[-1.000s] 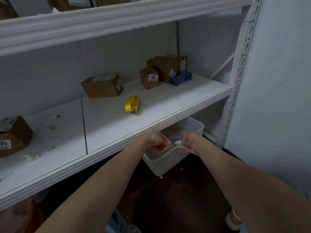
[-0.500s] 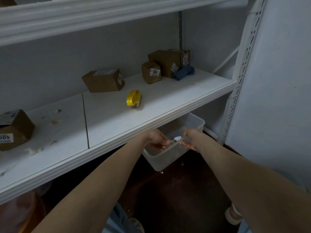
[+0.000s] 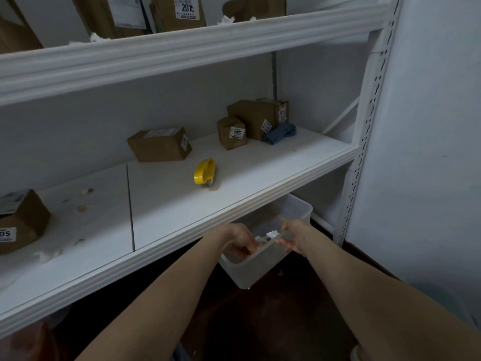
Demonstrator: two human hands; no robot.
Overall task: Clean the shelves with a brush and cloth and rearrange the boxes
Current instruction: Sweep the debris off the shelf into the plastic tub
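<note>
A white shelf (image 3: 260, 178) carries a yellow brush (image 3: 204, 171) lying near its middle and a blue cloth (image 3: 279, 133) at the back right. Brown boxes stand on it: one flat box (image 3: 158, 145), a small box marked 2007 (image 3: 231, 132), a larger box (image 3: 253, 117) behind it, and one box (image 3: 22, 220) at the far left. Below the shelf, my left hand (image 3: 242, 242) and my right hand (image 3: 294, 234) curl round the near rim of a translucent plastic bin (image 3: 299, 209). White scraps (image 3: 272, 234) lie in the bin between my hands.
White debris and stains (image 3: 83, 201) dot the shelf's left panel. An upper shelf (image 3: 208, 40) holds more labelled boxes (image 3: 179, 11) and white fluff. A perforated upright (image 3: 364, 152) and a wall close the right side. The floor below is dark.
My view has tilted upward, bringing the upper shelf's boxes into sight. Both hands stay together at the bin under the shelf edge.
</note>
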